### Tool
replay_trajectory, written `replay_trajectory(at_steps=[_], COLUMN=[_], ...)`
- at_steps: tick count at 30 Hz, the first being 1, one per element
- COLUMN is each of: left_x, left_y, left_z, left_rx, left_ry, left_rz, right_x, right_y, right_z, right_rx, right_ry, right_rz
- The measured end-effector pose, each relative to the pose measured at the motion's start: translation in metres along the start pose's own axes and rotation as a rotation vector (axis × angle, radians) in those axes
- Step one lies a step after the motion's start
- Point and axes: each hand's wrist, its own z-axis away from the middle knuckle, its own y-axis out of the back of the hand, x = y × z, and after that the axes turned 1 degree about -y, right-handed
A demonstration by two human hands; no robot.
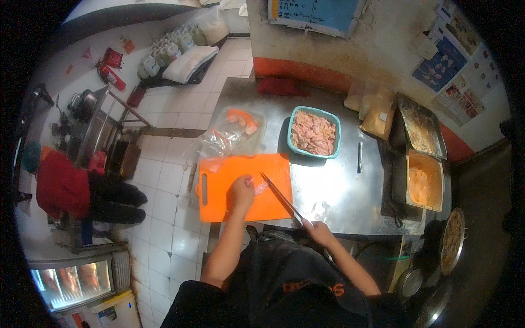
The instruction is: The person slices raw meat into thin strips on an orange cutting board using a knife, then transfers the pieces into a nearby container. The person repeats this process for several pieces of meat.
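On the orange cutting board (221, 201) a small piece of pale pink raw meat (261, 188) lies under the fingers of my left hand (245, 190), which pinches its left end. My right hand (318, 231) grips the handle of a long knife (283, 197). The blade slants over the board, its tip just above and right of the meat. Behind the board, a clear plastic bag (223, 141) partly covers a translucent tray (259, 141) with pink and orange pieces. A turquoise basin (338, 139) full of raw, pinkish meat or skin pieces stands to the right.
A marker pen (360, 157) lies on the steel table (328, 197). Along its right side are a metal container with orange contents (422, 186) and a stained metal tray (424, 127). To the left, another person in a red top (61, 184) stands near a metal rack (96, 123).
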Motion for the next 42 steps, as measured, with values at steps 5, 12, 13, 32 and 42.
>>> replay_trajectory(at_steps=[5,12,13,32,42], left_x=[-0.015,-0.009,-0.009,-0.013,-0.026], left_y=[0.032,0.004,-0.001,-0.026,0.001], left_z=[0.016,0.029,0.029,0.038,0.053], left_rx=[0.074,0.090,0.095,0.273,0.167], left_ry=[0.059,-0.471,-0.444,-0.361,-0.243], left_rz=[-0.168,-0.215,-0.210,-0.226,-0.119], right_x=[-0.007,-0.035,-0.037,-0.034,-0.001], right_y=[0.002,-0.009,-0.011,-0.027,0.028], right_z=[0.006,0.019,0.020,0.015,0.056], right_rx=[0.060,-0.044,-0.049,-0.018,-0.130], right_ry=[0.008,0.034,0.047,0.004,-0.042], right_rz=[0.027,0.038,0.050,0.243,0.208])
